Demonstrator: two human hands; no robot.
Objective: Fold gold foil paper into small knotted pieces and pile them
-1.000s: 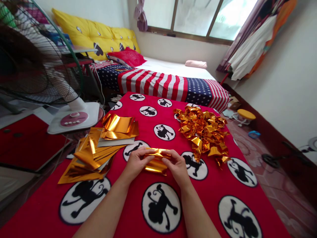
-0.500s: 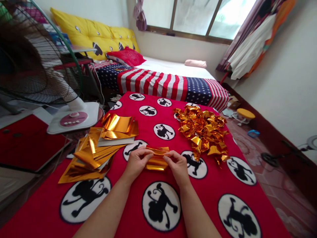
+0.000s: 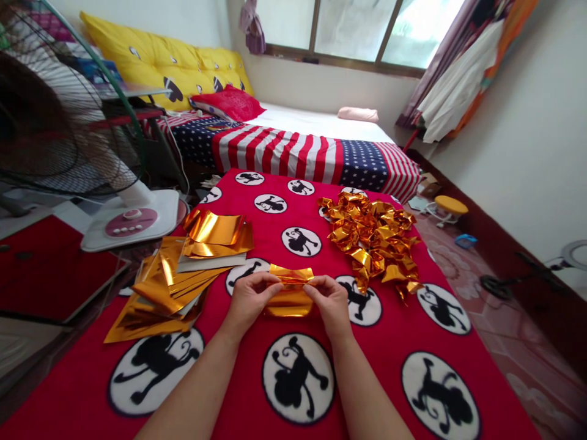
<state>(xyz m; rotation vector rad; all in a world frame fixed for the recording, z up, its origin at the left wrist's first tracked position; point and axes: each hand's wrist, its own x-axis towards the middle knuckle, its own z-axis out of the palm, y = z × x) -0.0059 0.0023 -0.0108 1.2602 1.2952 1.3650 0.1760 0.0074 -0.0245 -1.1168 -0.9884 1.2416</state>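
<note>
A sheet of gold foil paper point(image 3: 290, 303) with a crosswise fold lies in front of me on the red cloth. My left hand point(image 3: 254, 297) pinches its left side between thumb and fingers. On the opposite side my right hand point(image 3: 328, 299) pinches the same fold, thumb towards the middle. Left of my hands is a loose stack of flat gold foil sheets point(image 3: 177, 269), some showing a pale back. To the right, a heap of folded gold foil pieces point(image 3: 373, 235) covers part of the cloth.
The red cloth point(image 3: 220, 379) has black monkey figures in white circles. An electric fan point(image 3: 132, 214) stands at the left. Behind lies a bed point(image 3: 275, 153) with a striped, starred cover. A yellow stool point(image 3: 450, 205) is on the floor at the right.
The foil's far edge stands up a little more above my fingers, and more of the near part shows. Both hands keep their pinch. The view has shifted slightly.
</note>
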